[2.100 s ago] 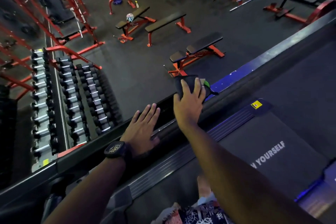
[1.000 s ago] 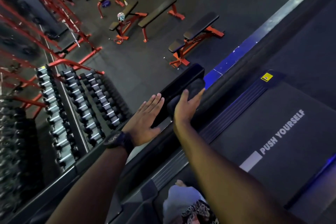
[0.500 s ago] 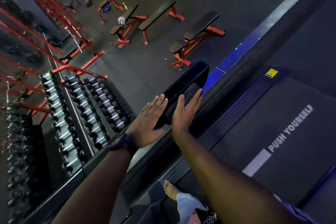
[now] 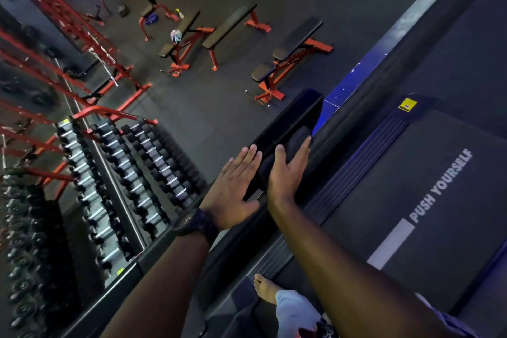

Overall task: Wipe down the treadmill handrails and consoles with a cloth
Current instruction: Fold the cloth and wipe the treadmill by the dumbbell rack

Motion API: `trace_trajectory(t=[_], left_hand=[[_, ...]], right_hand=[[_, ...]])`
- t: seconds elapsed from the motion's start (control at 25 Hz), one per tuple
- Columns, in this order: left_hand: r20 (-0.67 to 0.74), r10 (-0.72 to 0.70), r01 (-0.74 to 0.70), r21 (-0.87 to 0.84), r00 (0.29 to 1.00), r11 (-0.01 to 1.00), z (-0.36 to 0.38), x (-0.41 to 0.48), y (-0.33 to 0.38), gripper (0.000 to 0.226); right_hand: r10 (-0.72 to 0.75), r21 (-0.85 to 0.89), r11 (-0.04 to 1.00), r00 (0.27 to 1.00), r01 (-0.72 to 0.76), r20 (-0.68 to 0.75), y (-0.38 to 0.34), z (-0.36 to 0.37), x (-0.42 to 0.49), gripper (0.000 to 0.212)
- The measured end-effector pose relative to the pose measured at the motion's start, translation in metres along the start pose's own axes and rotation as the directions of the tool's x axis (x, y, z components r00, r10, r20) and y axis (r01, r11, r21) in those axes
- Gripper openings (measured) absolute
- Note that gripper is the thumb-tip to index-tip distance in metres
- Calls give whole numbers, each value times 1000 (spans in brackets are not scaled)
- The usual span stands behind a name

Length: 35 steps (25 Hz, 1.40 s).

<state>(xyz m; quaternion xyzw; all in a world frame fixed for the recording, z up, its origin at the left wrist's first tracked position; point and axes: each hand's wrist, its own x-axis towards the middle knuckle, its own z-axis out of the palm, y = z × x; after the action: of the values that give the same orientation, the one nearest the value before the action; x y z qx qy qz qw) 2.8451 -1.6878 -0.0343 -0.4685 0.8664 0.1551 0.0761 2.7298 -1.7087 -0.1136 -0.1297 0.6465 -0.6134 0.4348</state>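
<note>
Right hand (image 4: 288,173), fingers straight, pressed the dark cloth (image 4: 296,140) beneath them onto the handrail (image 4: 290,115); left hand (image 4: 236,181) lay flat, fingers together, alongside. Unpinched, the cloth might slide off.

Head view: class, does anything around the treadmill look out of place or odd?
A bare foot stands by the treadmill's ribbed grey side rail, shoeless on gym equipment. The right hand presses the dark cloth on the black handrail normally.

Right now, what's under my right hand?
A dark cloth, pressed against the handrail by your right hand. The hand covers most of the cloth, so the rail surface beneath is hidden.
</note>
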Motion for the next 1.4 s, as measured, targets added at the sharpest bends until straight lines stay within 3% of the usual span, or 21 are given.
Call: trace_trajectory(t=[0.08, 0.2, 0.24, 0.36, 0.4, 0.48, 0.52, 0.64, 0.68, 0.8, 0.96, 1.0, 1.12, 1.28, 1.4], left_hand=[[9, 6, -6, 1, 1000, 1000, 1, 0, 0, 96], [-2, -3, 4, 24, 1000, 1000, 2, 2, -3, 97], [-14, -2, 2, 42, 1000, 999, 4, 1, -1, 99], [-20, -9, 10, 21, 1000, 1000, 4, 1, -1, 100], [-13, -9, 9, -7, 1000, 1000, 2, 1, 0, 98], [-13, -10, 10, -33, 1000, 999, -1, 2, -1, 94], [-17, -9, 8, -24, 1000, 1000, -1, 2, -1, 94], [-18, -10, 10, 0, 1000, 1000, 2, 2, -1, 95], [-13, -13, 13, -3, 1000, 1000, 3, 1, -1, 95], [-10, 1, -1, 10, 1000, 1000, 3, 0, -2, 95], [27, 15, -15, 30, 1000, 999, 0, -3, -4, 96], [26, 20, -20, 30, 999, 999, 0, -3, -5, 96], [20, 26, -27, 57, 999, 998, 1, -6, -6, 97], [21, 9, -10, 49, 1000, 999, 1, -7, -4, 97], [9, 12, -12, 45, 1000, 999, 1, -10, -5, 96]], right_hand=[[-155, 1, 988, 988, 155, -1, 1, -8, 19, 70], [52, 63, 997, 999, -51, -14, -1, -6, 35, 71], [25, 24, 999, 999, -25, -22, -5, -3, 25, 71], [-264, -60, 964, 963, 261, -57, -6, -4, 22, 69], [-239, -46, 971, 969, 236, -57, -2, -7, 32, 69], [-55, 21, 998, 998, 55, -31, 9, -9, 32, 69], [-47, -8, 999, 999, 47, -5, 10, -7, 21, 70], [-261, -76, 963, 965, 260, 5, 6, -6, 5, 70], [-256, -71, 964, 967, 255, -5, 5, -8, 15, 70], [-23, 2, 1000, 1000, 23, -8, 4, -5, 15, 70], [-333, -78, 940, 943, 331, -6, -5, -7, 4, 66], [-314, -91, 946, 949, 312, -15, -4, -9, 18, 67], [-59, -89, 994, 998, 62, 29, 7, -6, 6, 69], [-285, -108, 952, 958, 285, 16, 2, -9, -1, 65], [-77, -102, 992, 997, 77, 13, 9, -4, 0, 67]])
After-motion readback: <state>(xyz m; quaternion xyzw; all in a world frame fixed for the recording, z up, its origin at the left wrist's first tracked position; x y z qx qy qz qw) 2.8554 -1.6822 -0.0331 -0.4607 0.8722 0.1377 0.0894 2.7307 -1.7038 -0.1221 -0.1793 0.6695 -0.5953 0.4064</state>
